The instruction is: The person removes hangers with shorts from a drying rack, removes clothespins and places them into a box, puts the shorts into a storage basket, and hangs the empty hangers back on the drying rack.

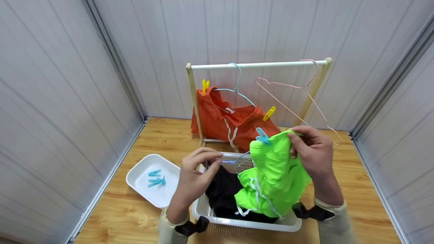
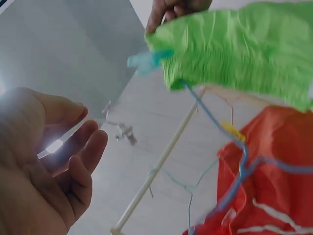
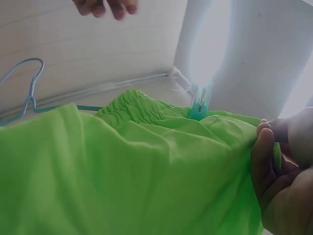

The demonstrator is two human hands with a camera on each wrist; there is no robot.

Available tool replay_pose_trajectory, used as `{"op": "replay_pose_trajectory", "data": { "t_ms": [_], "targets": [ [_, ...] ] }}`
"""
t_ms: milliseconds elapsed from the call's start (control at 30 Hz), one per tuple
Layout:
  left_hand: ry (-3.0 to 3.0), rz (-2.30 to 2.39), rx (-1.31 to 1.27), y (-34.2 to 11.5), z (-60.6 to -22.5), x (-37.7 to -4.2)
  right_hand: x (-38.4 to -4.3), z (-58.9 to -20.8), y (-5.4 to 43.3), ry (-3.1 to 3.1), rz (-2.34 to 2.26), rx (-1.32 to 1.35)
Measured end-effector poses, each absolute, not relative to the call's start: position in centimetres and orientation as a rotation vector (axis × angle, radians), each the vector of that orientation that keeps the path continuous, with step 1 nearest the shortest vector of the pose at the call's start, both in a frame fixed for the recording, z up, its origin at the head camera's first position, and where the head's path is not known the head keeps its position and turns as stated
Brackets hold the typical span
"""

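Observation:
My right hand [image 1: 315, 154] pinches the waistband edge of bright green shorts [image 1: 278, 173] with a white drawstring. The shorts hang over the laundry basket [image 1: 251, 223]. A light blue clothespin [image 1: 262, 136] is clipped on their elastic waistband, and a blue hanger [image 2: 215, 115] runs out from under that waistband. Left of the shorts, my left hand [image 1: 193, 178] is raised with fingers loosely bent. In the left wrist view nothing lies between its fingers and thumb. Black cloth [image 1: 222, 193] lies in the basket below.
Behind the basket stands a drying rack [image 1: 264, 65]. Orange shorts [image 1: 217, 112] hang there from a light blue hanger [image 1: 236, 88], with yellow clothespins [image 1: 269, 113]; a pink hanger [image 1: 281, 84] hangs at right. At left, a white tray [image 1: 131, 176] holds blue clothespins [image 1: 156, 182].

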State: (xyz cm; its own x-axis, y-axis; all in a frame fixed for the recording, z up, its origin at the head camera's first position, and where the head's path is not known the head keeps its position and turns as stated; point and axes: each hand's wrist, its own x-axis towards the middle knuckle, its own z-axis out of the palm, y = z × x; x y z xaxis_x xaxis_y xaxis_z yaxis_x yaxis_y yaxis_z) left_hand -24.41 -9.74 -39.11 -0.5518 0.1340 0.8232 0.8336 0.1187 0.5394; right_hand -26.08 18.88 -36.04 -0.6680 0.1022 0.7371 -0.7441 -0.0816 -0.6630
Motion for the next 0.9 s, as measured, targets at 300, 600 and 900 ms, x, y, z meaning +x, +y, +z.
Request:
{"op": "replay_pose_trajectory", "data": {
  "t_ms": [300, 600, 900],
  "targets": [
    [-1.876, -1.583, -0.929, -6.8, -40.1, -26.9, -27.2, -37.4, 16.2, -1.784, 1.801, 0.802],
    [-1.709, -2.106, -0.854, -6.5, -42.4, -28.4, -27.4, -39.0, 14.8, -1.826, 1.807, 0.773],
    [-1.73, -2.092, -0.844, -6.5, -42.5, -28.6, -27.7, -39.3, 14.7, -1.796, 1.825, 0.747]
  ]
}}
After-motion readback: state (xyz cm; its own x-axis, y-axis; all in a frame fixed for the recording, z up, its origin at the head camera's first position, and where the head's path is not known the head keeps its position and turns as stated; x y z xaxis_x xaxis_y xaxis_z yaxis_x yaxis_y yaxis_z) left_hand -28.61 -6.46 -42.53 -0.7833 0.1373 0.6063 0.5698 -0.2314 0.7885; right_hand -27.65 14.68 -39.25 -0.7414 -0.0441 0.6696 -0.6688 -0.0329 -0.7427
